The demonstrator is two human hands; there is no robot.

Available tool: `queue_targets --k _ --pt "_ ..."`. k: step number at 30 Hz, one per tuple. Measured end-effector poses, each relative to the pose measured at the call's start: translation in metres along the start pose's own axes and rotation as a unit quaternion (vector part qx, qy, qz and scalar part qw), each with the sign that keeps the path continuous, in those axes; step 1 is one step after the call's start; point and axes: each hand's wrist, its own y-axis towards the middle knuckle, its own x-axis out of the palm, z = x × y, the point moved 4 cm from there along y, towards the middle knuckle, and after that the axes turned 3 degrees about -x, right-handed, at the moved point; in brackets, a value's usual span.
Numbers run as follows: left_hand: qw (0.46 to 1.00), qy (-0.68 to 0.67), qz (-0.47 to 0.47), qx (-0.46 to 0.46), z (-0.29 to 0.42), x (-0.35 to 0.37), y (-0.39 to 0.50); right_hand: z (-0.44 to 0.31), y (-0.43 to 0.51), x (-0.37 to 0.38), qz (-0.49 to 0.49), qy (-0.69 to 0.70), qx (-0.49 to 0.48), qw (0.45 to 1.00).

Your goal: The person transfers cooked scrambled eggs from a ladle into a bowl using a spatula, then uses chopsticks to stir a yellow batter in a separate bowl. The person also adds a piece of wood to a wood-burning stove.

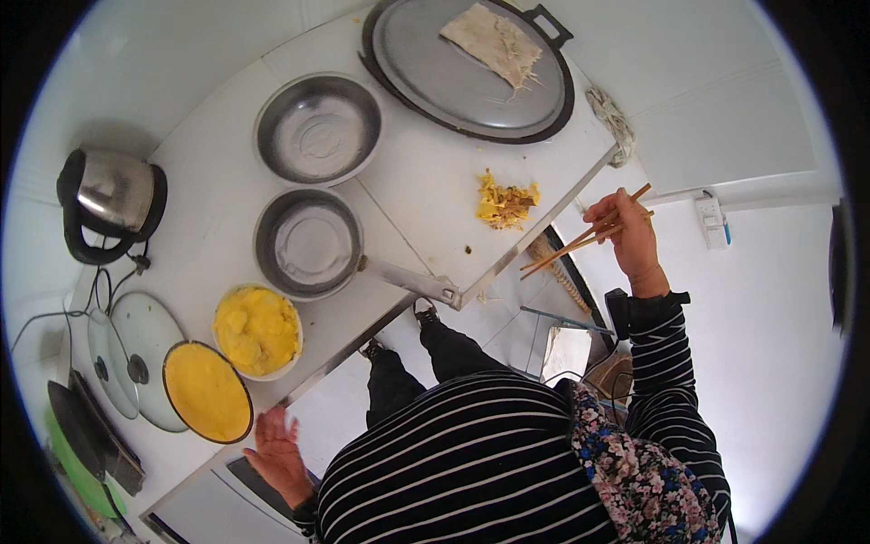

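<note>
My right hand (631, 234) is closed around a pair of wooden chopsticks (578, 242), their tips pointing left past the counter edge. My left hand (279, 454) has its fingers spread and holds nothing, just beside a dark-rimmed bowl of smooth yellow food (208, 392). Behind that bowl stands a white bowl of lumpy yellow food (258, 331). A small pile of yellow and brown food scraps (506, 202) lies on the counter. Two metal vessels are further back: a long-handled pan (309, 243) and a wide metal basin (319, 129), both without food in them.
A large round metal lid (469, 75) with a folded cloth (495, 42) on top covers the far end. An electric kettle (114, 200) and glass lids (146, 360) stand at the left. A crumpled rag (612, 126) hangs by the corner. The pan's handle (414, 277) reaches the counter's corner.
</note>
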Motion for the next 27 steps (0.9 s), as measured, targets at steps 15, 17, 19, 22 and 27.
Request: queue_targets --k 15,17,19,22,27 --pt "0.859 0.314 -0.334 -0.227 -0.092 0.330 0.020 -0.088 -0.077 0.167 -0.470 0.171 -0.481 0.720" --pt "0.864 0.294 -0.333 -0.238 -0.106 0.351 0.022 -0.074 -0.087 0.177 -0.534 0.050 -0.549 0.641" --pt "0.874 0.242 -0.345 -0.241 -0.123 0.360 0.026 -0.064 -0.079 0.165 -0.445 0.089 -0.599 0.660" --pt "0.906 0.262 -0.319 -0.093 -0.117 0.356 0.038 -0.033 -0.060 0.142 -0.389 -0.022 -0.604 0.695" --pt "0.920 0.325 -0.218 0.006 -0.078 0.328 0.033 0.035 0.032 0.057 -0.116 -0.277 -0.471 0.830"
